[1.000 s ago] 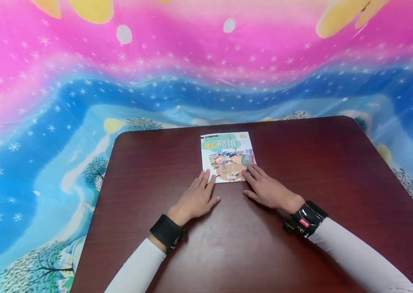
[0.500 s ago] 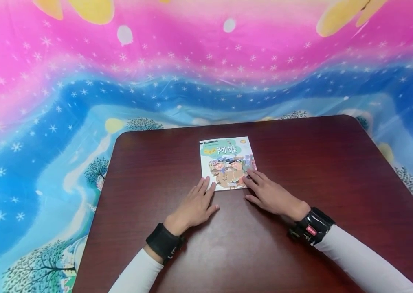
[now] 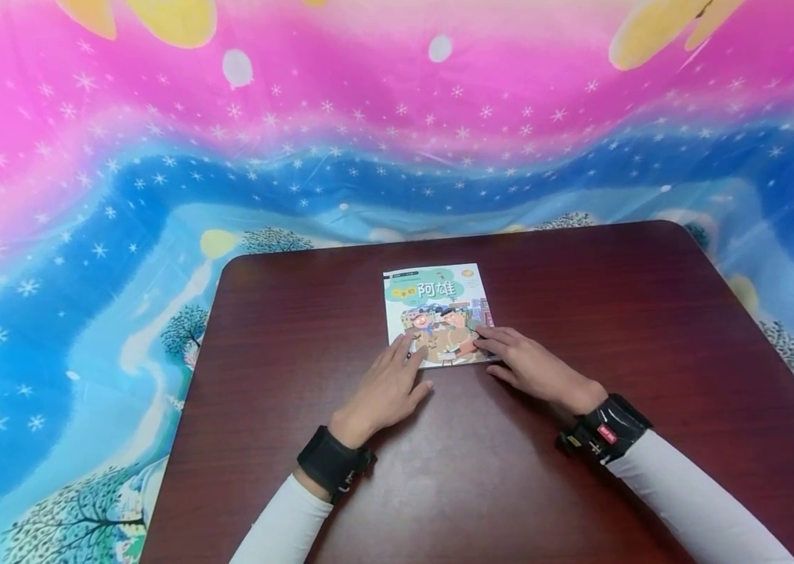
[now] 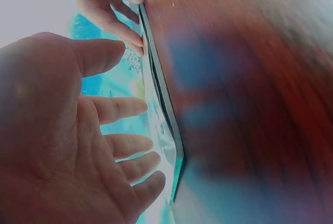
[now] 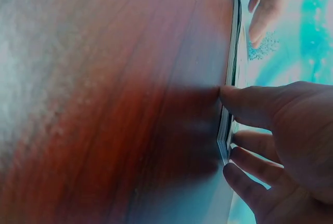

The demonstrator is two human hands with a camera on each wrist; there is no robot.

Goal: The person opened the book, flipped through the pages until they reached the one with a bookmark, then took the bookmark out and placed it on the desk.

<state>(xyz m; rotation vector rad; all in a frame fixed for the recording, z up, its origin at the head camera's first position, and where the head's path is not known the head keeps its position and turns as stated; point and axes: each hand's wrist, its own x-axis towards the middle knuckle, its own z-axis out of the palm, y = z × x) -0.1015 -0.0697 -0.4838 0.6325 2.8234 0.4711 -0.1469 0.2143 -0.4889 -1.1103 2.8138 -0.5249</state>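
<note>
A thin picture book (image 3: 435, 305) lies flat on the dark table, its illustrated cover facing up. My left hand (image 3: 384, 389) is at its near left corner, fingers extended over the cover; in the left wrist view the left palm (image 4: 67, 130) faces the book's edge (image 4: 161, 86), thumb apart from it. My right hand (image 3: 534, 368) is at the near right corner, with relaxed fingers on the cover's right side. In the right wrist view the right thumb (image 5: 250, 102) touches the book's near edge (image 5: 223, 130). Neither hand curls round the book.
The reddish-brown table (image 3: 284, 321) has rounded far corners and extends to both sides of the book. Behind it hangs a pink and blue patterned cloth (image 3: 369, 117). A black wrist strap (image 3: 333, 462) sits on the left wrist, another strap (image 3: 604, 429) on the right.
The book slid a little toward me under both hands, then stopped. Since then my left hand has shifted right and farther over the cover, and my right hand slightly right.
</note>
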